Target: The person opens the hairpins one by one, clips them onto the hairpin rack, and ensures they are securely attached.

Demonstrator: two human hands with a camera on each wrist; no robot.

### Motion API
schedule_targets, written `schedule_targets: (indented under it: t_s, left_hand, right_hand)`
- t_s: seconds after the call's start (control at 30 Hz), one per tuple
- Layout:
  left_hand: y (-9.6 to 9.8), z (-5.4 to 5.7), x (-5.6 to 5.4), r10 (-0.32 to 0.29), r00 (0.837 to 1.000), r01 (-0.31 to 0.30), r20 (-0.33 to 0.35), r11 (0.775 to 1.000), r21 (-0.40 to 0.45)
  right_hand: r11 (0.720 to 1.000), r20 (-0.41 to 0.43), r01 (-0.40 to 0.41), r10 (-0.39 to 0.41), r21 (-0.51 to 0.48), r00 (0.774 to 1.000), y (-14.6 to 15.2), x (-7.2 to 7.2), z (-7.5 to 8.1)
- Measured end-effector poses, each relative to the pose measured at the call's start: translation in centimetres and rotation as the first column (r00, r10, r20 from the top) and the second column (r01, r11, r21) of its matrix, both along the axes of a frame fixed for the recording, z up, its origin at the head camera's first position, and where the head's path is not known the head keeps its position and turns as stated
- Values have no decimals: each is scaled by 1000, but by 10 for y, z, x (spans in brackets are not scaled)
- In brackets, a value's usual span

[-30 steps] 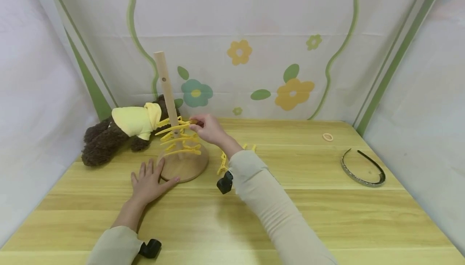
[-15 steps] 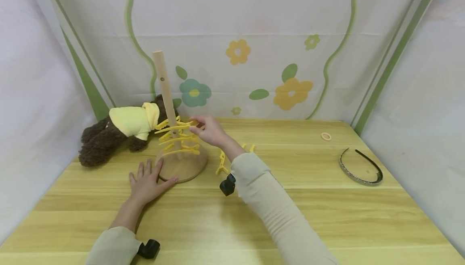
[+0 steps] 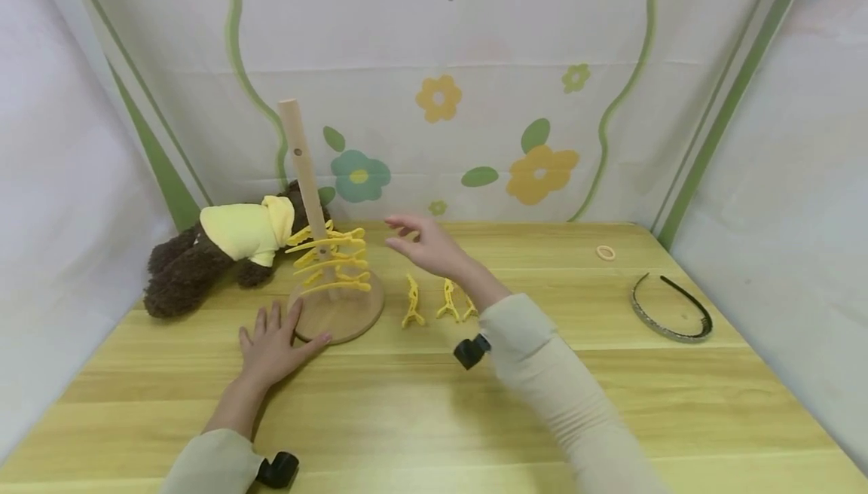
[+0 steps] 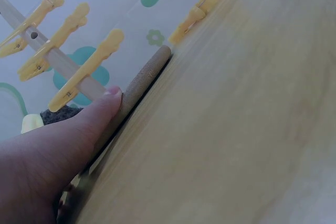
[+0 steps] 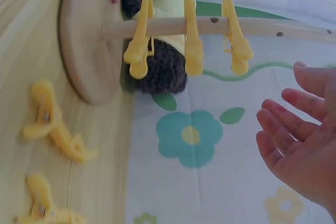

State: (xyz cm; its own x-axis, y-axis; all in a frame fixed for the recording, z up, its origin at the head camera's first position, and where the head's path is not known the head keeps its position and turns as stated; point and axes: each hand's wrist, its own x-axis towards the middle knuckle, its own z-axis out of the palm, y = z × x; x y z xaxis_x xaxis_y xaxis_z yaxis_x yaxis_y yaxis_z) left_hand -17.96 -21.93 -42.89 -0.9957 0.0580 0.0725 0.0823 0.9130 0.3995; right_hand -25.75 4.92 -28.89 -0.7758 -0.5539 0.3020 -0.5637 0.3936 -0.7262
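A wooden post rises from a round wooden base at the left of the table. Three yellow hair clips are clamped across the post one above another: a top clip, a middle clip and a bottom clip. My left hand lies spread on the table, its thumb and a finger touching the base's near left rim. Right of the post, my right hand hangs in the air, fingers relaxed, holding nothing. Below it several loose yellow hair clips lie on the table.
A dark brown plush toy in a yellow hoodie lies behind the post at left. At the right are a headband and a small light orange ring. A flower-printed cloth stands behind the table.
My right hand has let go of the top hair clip and moved right, away from the post. The loose clips on the table show more fully. My left hand stays at the base.
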Motion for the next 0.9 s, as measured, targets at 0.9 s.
schedule_targets:
  t_s: [0.9]
  left_hand:
    - [1,-1,0,3,1000,-3,-1,1000,14]
  right_hand:
    - [962,73,272,-274,37,959,121,28,-94]
